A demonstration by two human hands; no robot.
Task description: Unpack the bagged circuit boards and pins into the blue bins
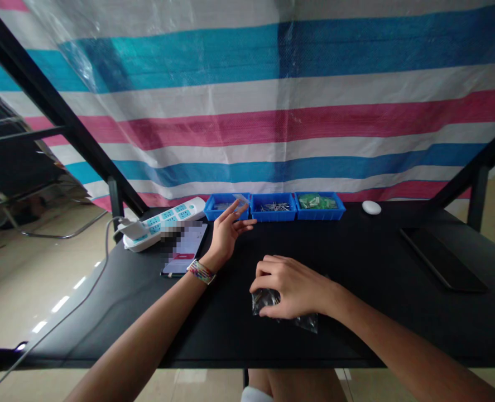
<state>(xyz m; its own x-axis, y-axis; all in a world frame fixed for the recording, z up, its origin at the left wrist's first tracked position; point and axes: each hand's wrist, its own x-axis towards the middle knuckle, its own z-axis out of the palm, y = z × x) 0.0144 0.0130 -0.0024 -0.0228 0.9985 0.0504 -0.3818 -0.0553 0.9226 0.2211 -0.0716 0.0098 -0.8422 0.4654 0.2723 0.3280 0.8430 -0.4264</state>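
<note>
My left hand (226,237), a woven band on its wrist, reaches to the front of the left blue bin (214,214). A small clear plastic bag (241,199) is pinched at its fingertips, while the lower fingers stretch out to the right. My right hand (291,287) curls palm down over a clear plastic bag (307,321) lying on the black table. Small dark or metallic pieces seem to show through that bag, but the fingers hide most of it.
Thin metal pins or screws fill the middle blue bin (272,216); green packets fill the right bin (320,215). A white power strip (167,220) and a lit phone (188,245) lie left. A white oval object (371,207) and a dark tablet-like slab (442,259) lie right.
</note>
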